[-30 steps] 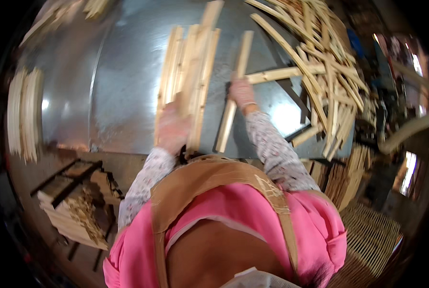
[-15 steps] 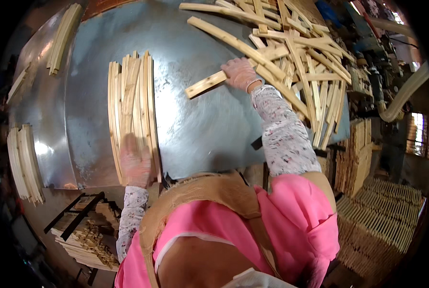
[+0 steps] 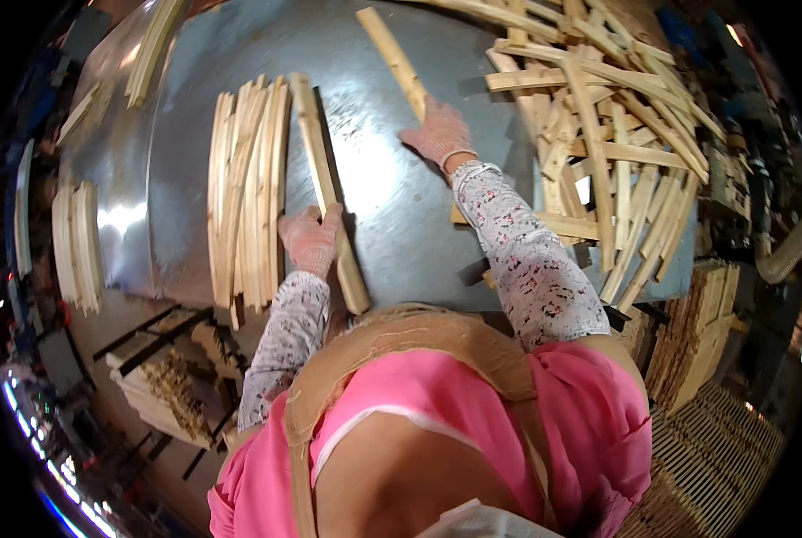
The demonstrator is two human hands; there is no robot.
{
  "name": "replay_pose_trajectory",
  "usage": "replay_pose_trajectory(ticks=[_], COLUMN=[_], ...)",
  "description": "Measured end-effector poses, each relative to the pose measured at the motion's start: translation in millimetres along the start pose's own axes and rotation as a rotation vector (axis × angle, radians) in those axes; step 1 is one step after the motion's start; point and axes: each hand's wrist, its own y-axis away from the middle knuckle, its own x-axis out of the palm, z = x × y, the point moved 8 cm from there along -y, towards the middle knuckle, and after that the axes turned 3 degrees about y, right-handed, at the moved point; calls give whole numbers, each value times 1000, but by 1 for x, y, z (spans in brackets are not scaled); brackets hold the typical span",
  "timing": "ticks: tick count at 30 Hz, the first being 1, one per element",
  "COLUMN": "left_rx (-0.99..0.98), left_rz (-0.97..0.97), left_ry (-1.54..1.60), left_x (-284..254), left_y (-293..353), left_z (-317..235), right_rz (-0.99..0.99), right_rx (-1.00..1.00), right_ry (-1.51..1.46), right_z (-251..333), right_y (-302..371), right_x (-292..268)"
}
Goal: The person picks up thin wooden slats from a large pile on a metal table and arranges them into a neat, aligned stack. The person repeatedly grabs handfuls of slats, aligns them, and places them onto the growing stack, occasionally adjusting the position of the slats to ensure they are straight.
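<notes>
Both my hands wear pale knitted gloves. My left hand point(image 3: 311, 240) closes on a long wooden slat point(image 3: 318, 148), which lies slightly tilted just right of a bundle of slats point(image 3: 248, 193). That bundle lies lengthwise on the metal-topped table point(image 3: 239, 45), with one slat slanting across its top. Farther right and ahead, my right hand point(image 3: 441, 134) grips the near end of a second wooden slat point(image 3: 390, 56), which points away and to the left. The glove hides that slat's near end.
A jumbled heap of slats point(image 3: 598, 117) covers the table's right side. Smaller groups of slats point(image 3: 76, 242) lie at the left. Below the table, stacked wood point(image 3: 163, 386) rests on a dark rack at left, and more stacks point(image 3: 697, 341) stand at right.
My left hand has moved off the bundle onto a slat now lying right of it. My right hand has shifted from the heap's edge, and its slat now points away from me.
</notes>
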Motion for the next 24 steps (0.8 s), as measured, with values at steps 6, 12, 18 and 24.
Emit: replay_pose_trajectory(ticks=[6, 12, 18, 24], left_rx=[178, 369, 474, 495], left_rz=[-185, -128, -54, 0], left_ry=[-336, -124, -174, 212], left_x=[-54, -35, -41, -15], left_y=[-15, -23, -37, -2], left_z=[56, 87, 100, 34], right_rz=[357, 688, 498, -42], right_rx=[-109, -429, -667, -233], right_ry=[-370, -311, -376, 331], right_z=[41, 207, 140, -131], right_y=[42, 189, 214, 209], right_x=[57, 159, 23, -63])
